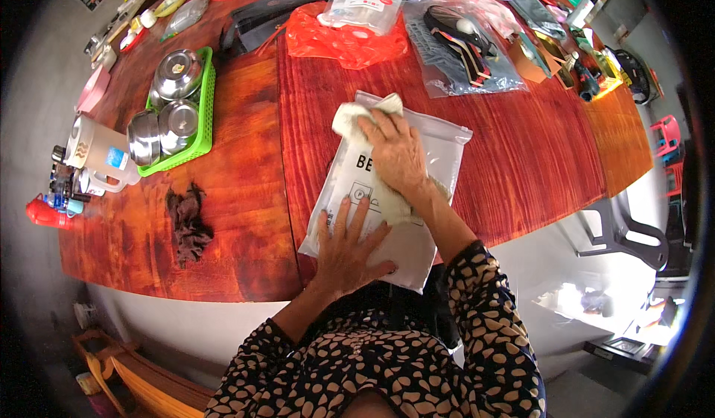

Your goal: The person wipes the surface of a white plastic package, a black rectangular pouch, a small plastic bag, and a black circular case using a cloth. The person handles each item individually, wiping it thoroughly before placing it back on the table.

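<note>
A frosted plastic zip bag (445,150) with dark print lies flat near the front edge of the reddish wooden table (521,161). My left hand (348,248) rests flat on the lower part of the bag, fingers spread, holding nothing. On the bag's upper part, my right hand (400,153) presses down on a cream-coloured cloth (351,122). Its fingers lie over the cloth, which bunches out past the fingertips, and part of it is hidden under the palm.
Left stands a green basket (207,112) of steel bowls, with a plastic jug (100,150) beside it and a dark brown crumpled cloth (188,223) nearer me. Beyond my hands lie a red plastic bag (346,45) and a clear bag with rackets (462,53). A grey plastic chair (622,232) stands right.
</note>
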